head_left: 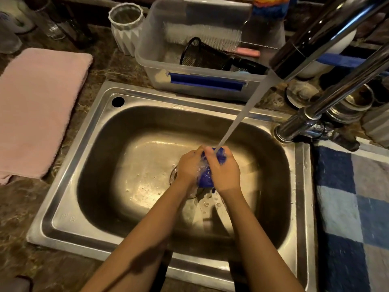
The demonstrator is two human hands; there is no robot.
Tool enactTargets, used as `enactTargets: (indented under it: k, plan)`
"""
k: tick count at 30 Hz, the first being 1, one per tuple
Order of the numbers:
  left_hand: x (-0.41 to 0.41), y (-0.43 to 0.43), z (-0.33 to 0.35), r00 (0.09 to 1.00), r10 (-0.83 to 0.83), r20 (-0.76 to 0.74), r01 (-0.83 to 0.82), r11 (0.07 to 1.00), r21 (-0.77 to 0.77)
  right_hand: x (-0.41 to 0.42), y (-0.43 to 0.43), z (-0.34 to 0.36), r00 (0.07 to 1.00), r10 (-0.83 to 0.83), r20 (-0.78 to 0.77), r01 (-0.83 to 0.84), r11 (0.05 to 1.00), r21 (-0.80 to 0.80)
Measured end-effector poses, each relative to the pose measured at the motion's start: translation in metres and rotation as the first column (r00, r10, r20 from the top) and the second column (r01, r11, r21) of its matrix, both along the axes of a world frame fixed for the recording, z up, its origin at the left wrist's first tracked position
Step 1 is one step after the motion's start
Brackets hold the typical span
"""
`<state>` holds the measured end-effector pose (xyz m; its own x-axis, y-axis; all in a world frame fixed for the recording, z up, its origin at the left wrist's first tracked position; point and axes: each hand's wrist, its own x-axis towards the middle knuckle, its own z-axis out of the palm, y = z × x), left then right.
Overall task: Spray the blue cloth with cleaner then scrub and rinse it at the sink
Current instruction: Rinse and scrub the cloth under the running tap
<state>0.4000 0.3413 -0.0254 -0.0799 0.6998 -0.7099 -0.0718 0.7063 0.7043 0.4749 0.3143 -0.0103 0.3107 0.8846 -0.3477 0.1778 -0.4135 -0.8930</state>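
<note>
Blue cloth sits bunched up between the two hands above the middle of the stainless steel sink, right over the drain. A stream of water runs down from the chrome faucet at upper right and lands on the top of the cloth, where a wet fold of it pokes out near the fingertips. The left hand is curled closed on the cloth's left side; the right hand is wrapped closed over its right side, thumb across the top. Both hands press together, so only a narrow strip of blue shows between them, and the basin under them holds droplets and a thin film of water.

Behind the sink stands a clear plastic bin with a blue latch. Inside it lie a black mesh cup tipped on its side, a white bottle brush with a pink handle, and a dark object I cannot identify. Left of the bin, a white faceted vase stands upright. A folded pink towel lies on the counter left of the sink, and a blue checked mat lies to its right.
</note>
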Motion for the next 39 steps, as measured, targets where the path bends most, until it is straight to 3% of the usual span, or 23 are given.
enactTargets:
  k: [2,7,10,14,16,18,20,22,24,27,30,34,39]
  plan:
    - [0.003,-0.004,0.002,0.997,0.017,-0.074,-0.012,0.997,0.075,-0.004,0.006,-0.004,0.995,-0.045,0.091,0.045,0.999,0.003]
    - [0.004,-0.003,0.004,0.975,-0.025,-0.221,0.042,0.996,0.072,-0.003,0.016,-0.021,0.976,-0.220,-0.010,0.219,0.974,-0.064]
    - [0.002,-0.008,0.003,0.975,-0.035,-0.221,0.057,0.994,0.096,-0.003,0.014,-0.031,0.976,-0.215,-0.019,0.214,0.975,-0.065]
    - [-0.004,-0.008,0.002,0.980,-0.067,-0.189,0.096,0.984,0.149,0.006,0.016,-0.033,0.997,-0.076,-0.021,0.075,0.997,-0.007]
    - [-0.007,-0.003,0.004,0.988,-0.030,-0.151,0.053,0.987,0.150,0.013,0.015,-0.030,0.985,0.076,0.157,-0.089,0.993,0.078]
    - [-0.013,0.005,0.009,0.990,0.070,-0.126,-0.051,0.988,0.146,0.019,0.007,-0.026,0.900,0.205,0.384,-0.280,0.948,0.151]
    - [-0.017,0.014,0.011,0.984,0.128,-0.121,-0.107,0.980,0.166,0.014,-0.008,-0.021,0.839,0.250,0.483,-0.368,0.915,0.166]
    - [-0.014,0.018,0.014,0.989,0.111,-0.096,-0.095,0.983,0.159,-0.002,-0.023,-0.014,0.886,0.218,0.409,-0.314,0.932,0.183]
    - [-0.006,0.014,0.017,0.996,0.082,-0.020,-0.080,0.992,0.100,-0.019,-0.028,-0.007,0.957,0.085,0.276,-0.137,0.975,0.177]
    - [0.002,0.001,0.011,0.999,0.012,0.033,-0.014,0.998,0.060,-0.030,-0.014,0.003,0.946,-0.129,0.298,0.091,0.986,0.138]
    - [0.001,-0.012,0.008,1.000,-0.029,-0.002,0.029,0.993,0.111,-0.029,0.001,0.004,0.916,-0.155,0.371,0.120,0.986,0.116]
    - [0.000,-0.019,0.009,0.999,0.035,0.017,-0.036,0.999,0.031,-0.023,0.021,-0.005,0.931,-0.193,0.312,0.190,0.981,0.038]
    - [-0.001,-0.015,0.011,1.000,0.021,-0.003,-0.021,1.000,-0.004,-0.010,0.025,-0.017,0.974,-0.224,0.041,0.226,0.973,-0.040]
